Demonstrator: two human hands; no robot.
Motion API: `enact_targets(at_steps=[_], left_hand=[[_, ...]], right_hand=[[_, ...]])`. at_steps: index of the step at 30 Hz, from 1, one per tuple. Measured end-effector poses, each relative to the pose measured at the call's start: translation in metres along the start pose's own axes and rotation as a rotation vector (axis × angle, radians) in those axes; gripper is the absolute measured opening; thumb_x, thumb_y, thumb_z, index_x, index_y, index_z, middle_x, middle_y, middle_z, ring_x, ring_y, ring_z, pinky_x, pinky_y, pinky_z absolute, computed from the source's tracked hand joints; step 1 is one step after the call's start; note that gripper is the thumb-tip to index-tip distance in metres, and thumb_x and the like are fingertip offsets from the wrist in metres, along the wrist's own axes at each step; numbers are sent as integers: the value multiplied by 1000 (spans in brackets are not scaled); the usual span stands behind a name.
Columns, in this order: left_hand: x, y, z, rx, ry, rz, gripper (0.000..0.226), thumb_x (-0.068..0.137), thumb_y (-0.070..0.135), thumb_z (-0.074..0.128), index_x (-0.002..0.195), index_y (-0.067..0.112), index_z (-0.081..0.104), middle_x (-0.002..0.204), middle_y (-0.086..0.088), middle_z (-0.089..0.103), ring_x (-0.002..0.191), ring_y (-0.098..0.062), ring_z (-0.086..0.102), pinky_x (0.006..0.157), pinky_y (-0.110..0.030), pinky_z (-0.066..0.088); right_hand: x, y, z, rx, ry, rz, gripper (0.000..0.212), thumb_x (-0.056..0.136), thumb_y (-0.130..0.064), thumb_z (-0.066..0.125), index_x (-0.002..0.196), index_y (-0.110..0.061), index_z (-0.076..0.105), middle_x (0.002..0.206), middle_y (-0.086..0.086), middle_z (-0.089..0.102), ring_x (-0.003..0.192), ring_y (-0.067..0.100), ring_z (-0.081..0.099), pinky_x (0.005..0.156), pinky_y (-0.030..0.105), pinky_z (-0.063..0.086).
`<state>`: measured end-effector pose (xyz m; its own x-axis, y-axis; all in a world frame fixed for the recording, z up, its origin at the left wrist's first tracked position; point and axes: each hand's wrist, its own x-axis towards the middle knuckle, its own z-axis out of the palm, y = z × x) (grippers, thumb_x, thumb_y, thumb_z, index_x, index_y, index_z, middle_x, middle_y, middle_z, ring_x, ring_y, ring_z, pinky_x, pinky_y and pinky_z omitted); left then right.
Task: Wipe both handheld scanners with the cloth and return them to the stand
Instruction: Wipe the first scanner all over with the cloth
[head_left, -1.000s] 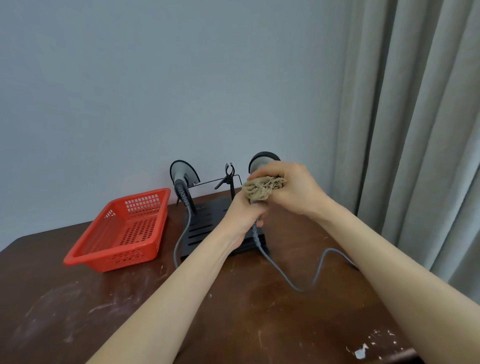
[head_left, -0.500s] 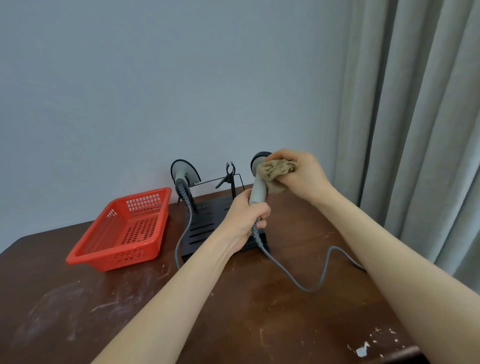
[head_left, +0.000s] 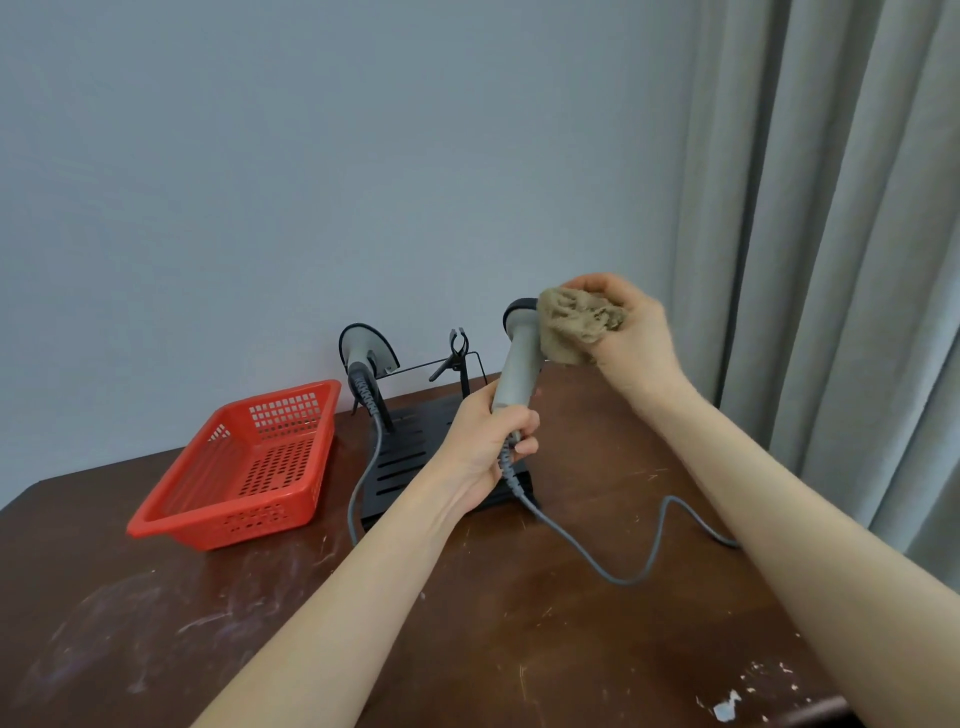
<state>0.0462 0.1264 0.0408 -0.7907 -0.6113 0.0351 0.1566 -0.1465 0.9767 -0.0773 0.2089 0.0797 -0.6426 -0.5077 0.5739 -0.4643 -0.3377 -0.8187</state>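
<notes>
My left hand (head_left: 488, 441) grips the lower handle of a grey handheld scanner (head_left: 517, 358), holding it upright above the black stand (head_left: 410, 457). Its grey cable (head_left: 613, 561) trails over the table to the right. My right hand (head_left: 631, 332) is closed on a crumpled tan cloth (head_left: 576, 327), which presses against the right side of the scanner's head. A second scanner (head_left: 363, 358) hangs in the stand's left holder, its cable dropping down to the table. The right clip (head_left: 457, 353) of the stand holds nothing.
A red perforated plastic basket (head_left: 244, 467) sits left of the stand on the dark wooden table (head_left: 519, 649). A grey wall is behind and grey curtains (head_left: 831, 234) hang at the right. The tabletop has scuffs and paint chips near the front right.
The right hand with the cloth has slid from the scanner's handle up to its head and moved rightward. The left hand has kept its grip low on the handle.
</notes>
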Motion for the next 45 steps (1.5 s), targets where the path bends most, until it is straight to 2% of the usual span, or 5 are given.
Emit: enact_targets(at_steps=[17,23,29,41,45], left_hand=[[0,-7,-1,98,28,67,34,80,-22,38,75,9,51,69,-4,41,58,-13,31,44,-21,26],[3,-2,-3,222,48,82,28,80,-17,49,89,8,56,83,-6,48,58,-12,36,45,-21,31],[2,-8,-4,308,74,140,28,80,-14,53,82,13,60,72,-6,48,59,-14,35,45,-25,30],[4,-11,-5,291,85,120,25,81,-11,58,84,13,61,74,-6,52,59,-15,36,47,-25,32],[3,-8,-5,225,50,97,27,82,-13,57,92,12,58,79,-4,47,57,-15,38,46,-21,35]], right_hand=[[-9,-8,8,-196,-589,89,22,78,-8,73,85,-29,70,86,-8,72,81,0,66,76,19,52],[5,-6,10,-7,-79,3,24,75,2,72,88,-18,68,76,-9,66,64,-8,59,61,13,49],[-8,-7,15,-290,-590,24,26,80,-5,67,87,-30,72,90,-7,73,89,4,66,80,20,53],[-7,1,16,-239,-579,80,23,80,-4,68,95,-20,72,91,-6,73,89,4,67,81,20,53],[4,2,12,17,-87,61,28,79,4,66,86,-23,66,77,-9,66,70,4,62,59,18,51]])
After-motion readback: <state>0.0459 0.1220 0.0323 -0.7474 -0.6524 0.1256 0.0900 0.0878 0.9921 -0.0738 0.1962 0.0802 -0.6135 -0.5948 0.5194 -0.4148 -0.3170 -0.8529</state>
